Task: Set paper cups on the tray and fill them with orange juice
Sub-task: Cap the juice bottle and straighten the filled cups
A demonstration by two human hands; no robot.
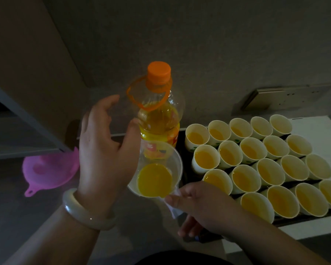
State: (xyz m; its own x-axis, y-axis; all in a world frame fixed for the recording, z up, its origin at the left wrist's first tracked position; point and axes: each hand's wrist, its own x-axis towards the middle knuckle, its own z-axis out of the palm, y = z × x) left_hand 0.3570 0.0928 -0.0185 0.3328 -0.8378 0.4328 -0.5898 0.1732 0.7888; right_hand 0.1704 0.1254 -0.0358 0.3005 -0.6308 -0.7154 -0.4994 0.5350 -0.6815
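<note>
Watching through the head camera, I count 19 paper cups (pixel 246 178) packed in 4 rows on the dark tray (pixel 302 218), so the setting-out part looks done, unless more cups sit past the right edge of the view. Nearly every cup shows orange juice inside. The light is dim and 2 cups on the far right look paler, so I cannot tell whether those have been filled. The right hand (pixel 203 205) pinches the handle of a clear jug (pixel 157 169), held roughly level just left of the tray with some juice in its bottom. The left hand (pixel 103 155) has its fingers spread and relaxed beside the bottle (pixel 159 119), gripping nothing; its thumb lies close to the bottle's side, and I cannot tell if it touches. The bottle stands upright behind the jug with plenty of juice in it and its orange cap (pixel 159 70) on. A pink funnel (pixel 50 169) lies on the counter to the left, well apart from the tray. I judge the task close to its end: what is left is sharing out the jug's juice to any short cups and checking the pale ones
</note>
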